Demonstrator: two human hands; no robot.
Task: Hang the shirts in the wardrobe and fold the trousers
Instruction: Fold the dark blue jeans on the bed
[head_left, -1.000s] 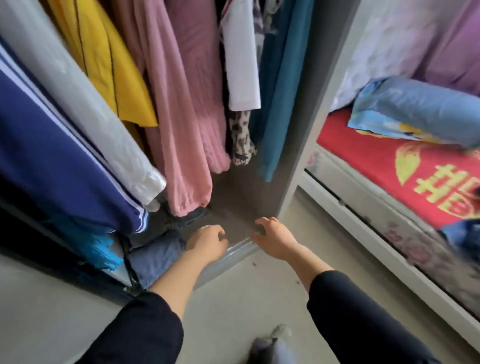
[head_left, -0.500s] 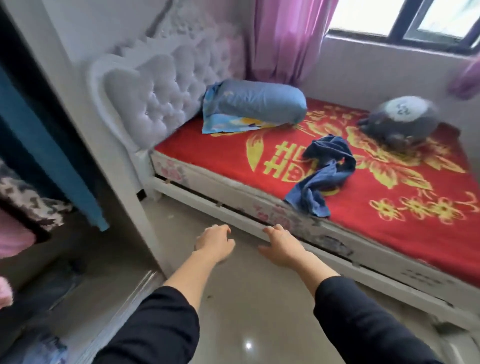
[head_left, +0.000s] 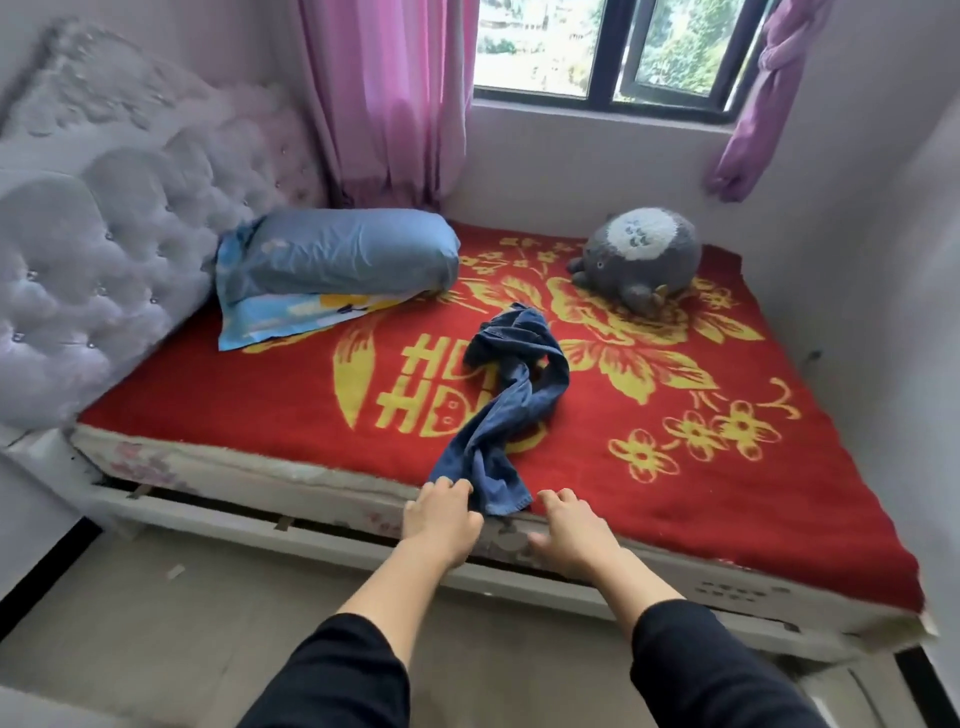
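Both arms stretch forward, palms down, to the near edge of the bed (head_left: 260, 415). The left grip (head_left: 441, 517) has its fingers curled against the hem of the blue trousers (head_left: 511, 395); whether it has closed on the cloth I cannot tell. The right grip (head_left: 571, 535) is loose, holding nothing, just beside that hem. The trousers lie twisted from the bed's middle to its near edge.

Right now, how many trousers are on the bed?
1: the jeans lie crumpled on the bed, one end at its near edge between the left hand and right hand. Others may be hidden under the pillow.
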